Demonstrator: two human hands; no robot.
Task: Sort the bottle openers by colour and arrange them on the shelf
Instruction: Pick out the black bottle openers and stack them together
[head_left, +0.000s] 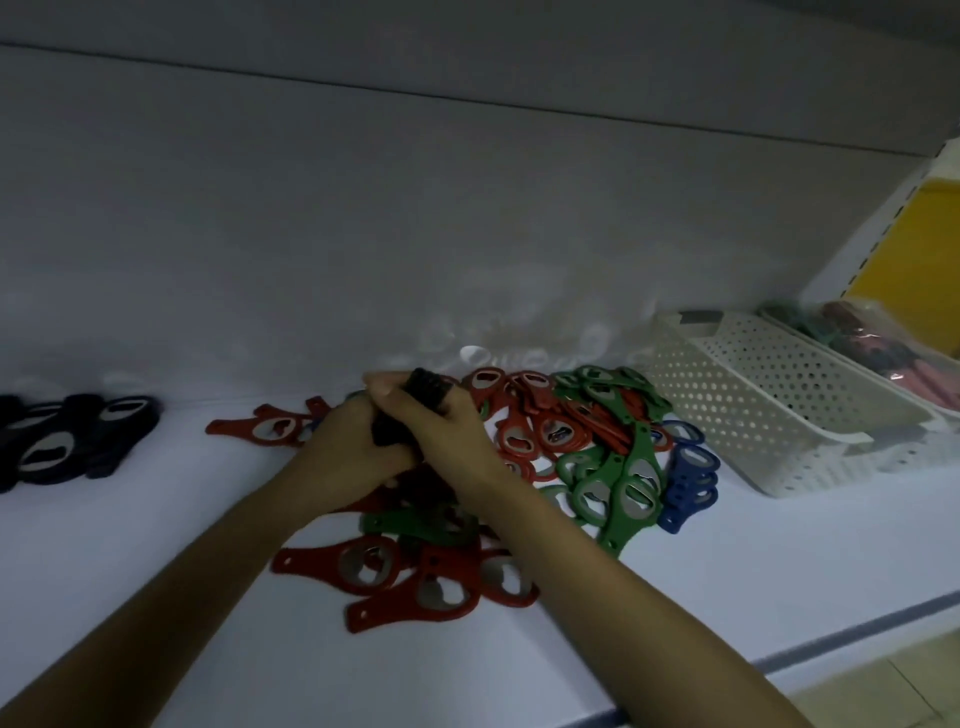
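Observation:
A mixed pile of bottle openers lies on the white shelf (156, 597): red openers (363, 566), green openers (618, 483) and blue openers (688, 483). Both hands meet above the pile's left part. My left hand (348, 452) and my right hand (441, 426) together grip a stack of black openers (415, 410), fingers curled round it. A group of black openers (57, 441) lies apart at the far left of the shelf. One red opener (260, 428) lies just left of my hands.
A white perforated basket (769, 410) stands at the right of the shelf, with a second basket (883, 358) holding wrapped items behind it. The shelf's back wall (363, 234) is close behind the pile. The front edge (779, 660) runs at lower right.

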